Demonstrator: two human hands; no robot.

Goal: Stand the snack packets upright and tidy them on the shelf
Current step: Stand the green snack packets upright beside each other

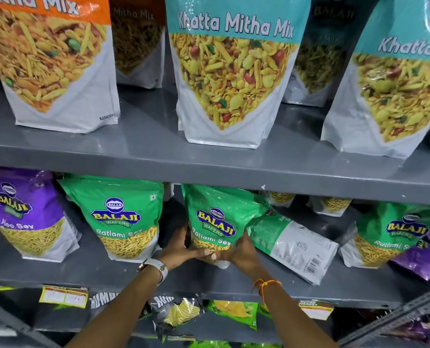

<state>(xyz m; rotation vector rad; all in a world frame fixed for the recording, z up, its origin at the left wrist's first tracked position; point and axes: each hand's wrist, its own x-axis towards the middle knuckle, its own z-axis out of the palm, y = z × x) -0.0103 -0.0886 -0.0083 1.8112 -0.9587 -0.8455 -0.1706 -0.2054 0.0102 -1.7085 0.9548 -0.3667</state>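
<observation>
A green Ratlami Sev packet (217,217) stands upright in the middle of the grey middle shelf (108,270). My left hand (177,248) grips its lower left side and my right hand (241,251) grips its lower right side. Right beside it another green packet (292,243) lies on its back, showing its barcode. A further green Ratlami Sev packet (123,219) stands upright to the left, next to a purple Aloo Sev packet (28,214). At the right a green packet (390,234) leans, with a purple packet (420,259) lying against it.
The upper shelf (158,156) carries large upright Khatta Mitha Mix pouches (234,79) and an orange Mitha Mix pouch (50,64). Small packets sit at the back of the middle shelf (329,204). Below hang yellow price tags (63,296) and several chip bags (178,312).
</observation>
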